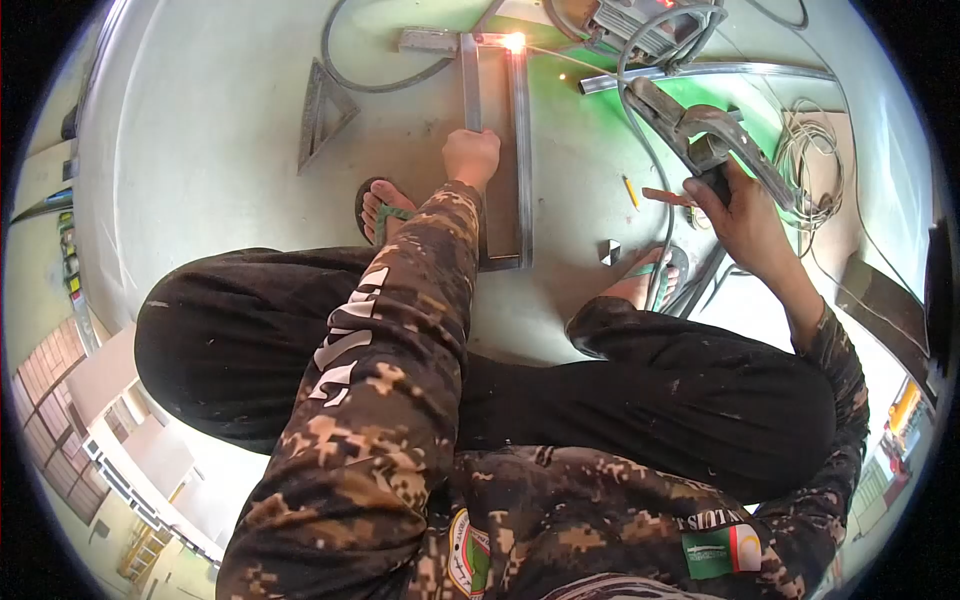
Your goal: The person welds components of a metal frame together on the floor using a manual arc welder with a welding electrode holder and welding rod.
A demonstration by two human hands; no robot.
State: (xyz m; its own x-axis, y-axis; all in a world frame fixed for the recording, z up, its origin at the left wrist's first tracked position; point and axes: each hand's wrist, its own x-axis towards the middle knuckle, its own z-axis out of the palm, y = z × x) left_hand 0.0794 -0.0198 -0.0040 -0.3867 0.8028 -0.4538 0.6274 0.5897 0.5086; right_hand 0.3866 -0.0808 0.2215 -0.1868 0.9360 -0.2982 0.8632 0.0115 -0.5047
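Observation:
My left hand point(472, 158) is closed around the left bar of a narrow rectangular metal frame point(521, 160), which lies on the floor in front of me. My right hand point(745, 220) grips a worn electrode holder point(705, 140). From its jaw a thin welding rod point(575, 62) reaches left to the frame's far right corner. A bright glow point(516, 42) burns where the rod tip meets that corner, hiding the joint. Beyond the frame's far left corner sits a short metal piece point(430, 40).
A triangular metal piece point(325, 112) lies to the left. At the far right are a motor-like machine point(650, 28), a loose steel tube point(710, 72) and coiled cable point(812, 170). A yellow pencil point(631, 192) lies near my sandalled right foot point(640, 280). Cables cross the floor.

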